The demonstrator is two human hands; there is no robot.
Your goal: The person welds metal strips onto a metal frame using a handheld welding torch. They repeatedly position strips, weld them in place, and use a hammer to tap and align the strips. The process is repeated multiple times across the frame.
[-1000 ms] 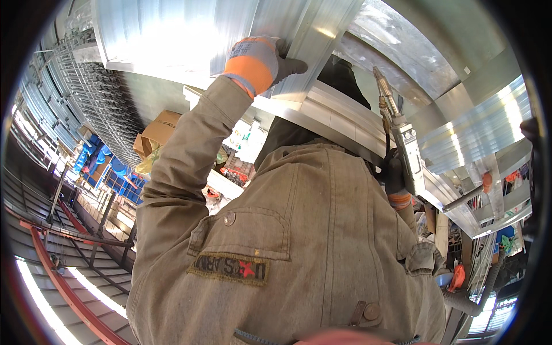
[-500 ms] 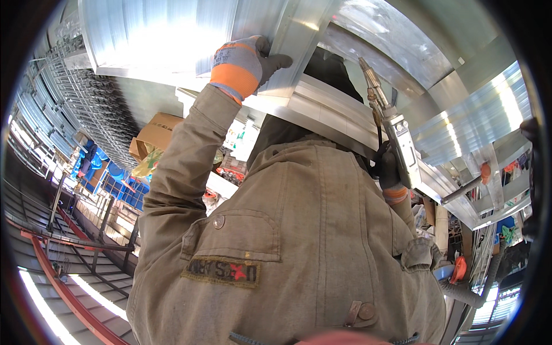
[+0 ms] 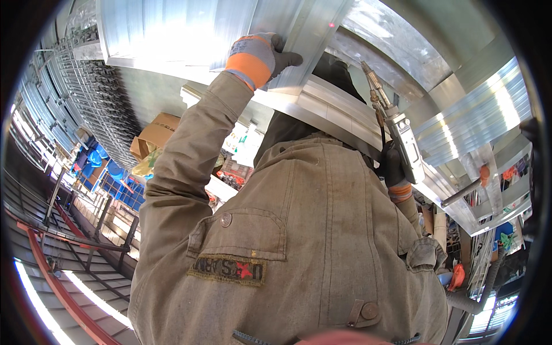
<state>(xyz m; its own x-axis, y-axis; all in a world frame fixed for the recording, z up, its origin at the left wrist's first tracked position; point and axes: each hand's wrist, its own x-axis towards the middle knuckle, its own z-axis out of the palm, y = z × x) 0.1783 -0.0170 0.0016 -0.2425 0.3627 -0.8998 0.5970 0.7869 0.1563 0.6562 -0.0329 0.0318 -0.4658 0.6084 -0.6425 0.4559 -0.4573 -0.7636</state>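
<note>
The metal panel (image 3: 172, 34) is glossy, the jacket (image 3: 305, 213) matt cloth, the box (image 3: 161, 133) cardboard.

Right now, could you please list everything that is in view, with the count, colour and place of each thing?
Metal panels: several, silvery, top
Tool: one, silvery with a narrow nozzle, right of centre
Red light spot: one, red, top
Metal bars: many, grey, upper left
Cardboard box: one, brown, left
Roof beam: one, red, lower left
Bright strips: two, white, lower left
Hose: one, grey, lower right
Background clutter: uncountable, mixed colours, both sides
Jacket: one, olive-brown, centre
Left hand: one, grey-orange glove, against the metal panels
Right hand: one, dark glove, holding the tool
</note>
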